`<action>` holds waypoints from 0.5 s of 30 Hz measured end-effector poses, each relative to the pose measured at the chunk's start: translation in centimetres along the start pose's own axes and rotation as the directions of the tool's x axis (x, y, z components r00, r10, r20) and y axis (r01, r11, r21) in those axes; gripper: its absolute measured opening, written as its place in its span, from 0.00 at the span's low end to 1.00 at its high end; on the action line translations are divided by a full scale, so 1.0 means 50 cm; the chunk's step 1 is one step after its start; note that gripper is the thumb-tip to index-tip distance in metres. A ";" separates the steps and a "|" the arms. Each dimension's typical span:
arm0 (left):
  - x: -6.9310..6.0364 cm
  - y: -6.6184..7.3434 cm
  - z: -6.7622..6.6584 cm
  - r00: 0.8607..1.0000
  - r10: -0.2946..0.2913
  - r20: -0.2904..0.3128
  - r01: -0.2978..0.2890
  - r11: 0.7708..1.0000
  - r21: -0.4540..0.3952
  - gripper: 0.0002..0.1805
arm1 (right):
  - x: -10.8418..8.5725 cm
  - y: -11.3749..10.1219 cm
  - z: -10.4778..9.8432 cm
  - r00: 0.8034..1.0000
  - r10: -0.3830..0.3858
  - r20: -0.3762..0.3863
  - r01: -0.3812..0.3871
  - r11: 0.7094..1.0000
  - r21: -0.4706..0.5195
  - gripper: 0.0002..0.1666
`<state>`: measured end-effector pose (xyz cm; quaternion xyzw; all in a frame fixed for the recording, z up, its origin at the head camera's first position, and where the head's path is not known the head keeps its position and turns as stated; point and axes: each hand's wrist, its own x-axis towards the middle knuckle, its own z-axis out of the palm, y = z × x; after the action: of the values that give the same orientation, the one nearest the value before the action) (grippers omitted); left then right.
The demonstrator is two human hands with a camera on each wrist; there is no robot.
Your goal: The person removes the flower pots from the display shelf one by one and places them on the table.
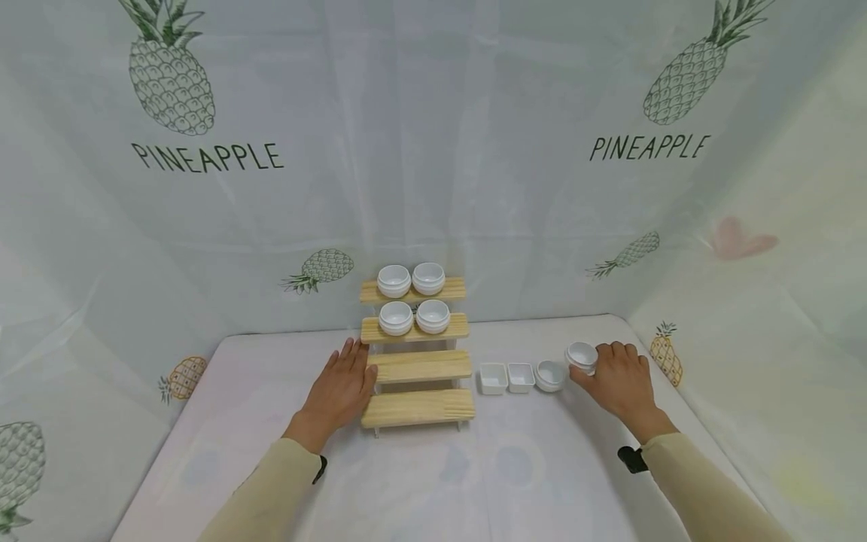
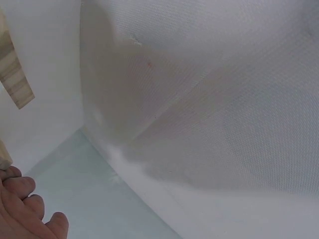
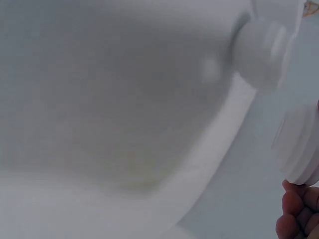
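Bowls [image 1: 396, 319] stand on the upper two tiers of the stepped rack [image 1: 421, 366], mid-frame; the lower two seem left to fill. Your right hand [image 1: 619, 379] pinches a white bowl [image 1: 582, 356], right of centre; your left hand [image 1: 341, 385], fingers extended, touches the rack. Square dishes [image 1: 493, 379] and a round bowl [image 1: 550, 375] remain between.

The person wears long, pale beige sleeves of plain, lightly creased cloth. The right sleeve [image 1: 707, 485] ends in a simple cuff, with a small, black, blocky wrist piece [image 1: 633, 460] jutting from its inner edge. The left sleeve [image 1: 267, 489] matches the right sleeve in colour, and a slimmer, curved black band [image 1: 320, 470] shows on the edge facing the right sleeve. Both hands, fingers included, are bare.
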<state>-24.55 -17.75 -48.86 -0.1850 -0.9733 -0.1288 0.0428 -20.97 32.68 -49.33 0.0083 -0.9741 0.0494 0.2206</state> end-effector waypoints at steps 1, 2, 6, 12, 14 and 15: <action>0.000 -0.001 0.001 1.000 0.001 -0.004 -0.001 1.000 0.001 0.36 | -0.003 0.007 0.005 1.000 0.007 0.007 -0.007 1.000 -0.002 0.34; 0.001 -0.002 0.001 1.000 0.002 -0.008 -0.002 1.000 0.003 0.36 | -0.006 0.012 0.009 1.000 0.016 0.018 -0.016 1.000 -0.002 0.33; 0.001 -0.004 0.003 1.000 0.005 -0.015 -0.004 1.000 0.003 0.36 | -0.017 0.024 0.026 0.996 0.037 0.075 -0.036 0.999 -0.007 0.33; 0.000 -0.006 0.004 1.000 0.006 -0.014 -0.006 1.000 -0.002 0.36 | -0.027 0.036 0.054 0.987 0.057 0.153 -0.057 0.998 -0.004 0.36; 0.000 -0.006 0.004 1.000 0.008 -0.014 -0.008 1.000 0.000 0.36 | -0.030 0.038 0.061 0.983 0.065 0.171 -0.065 0.998 -0.005 0.37; 0.000 -0.006 0.004 1.000 0.010 -0.016 -0.010 1.000 0.000 0.36 | -0.031 0.038 0.064 0.982 0.065 0.178 -0.065 0.998 -0.006 0.37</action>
<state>-24.67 -17.95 -49.11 -0.1887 -0.9720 -0.1304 0.0513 -21.00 34.22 -53.06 -0.0190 -0.9896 0.0553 0.1311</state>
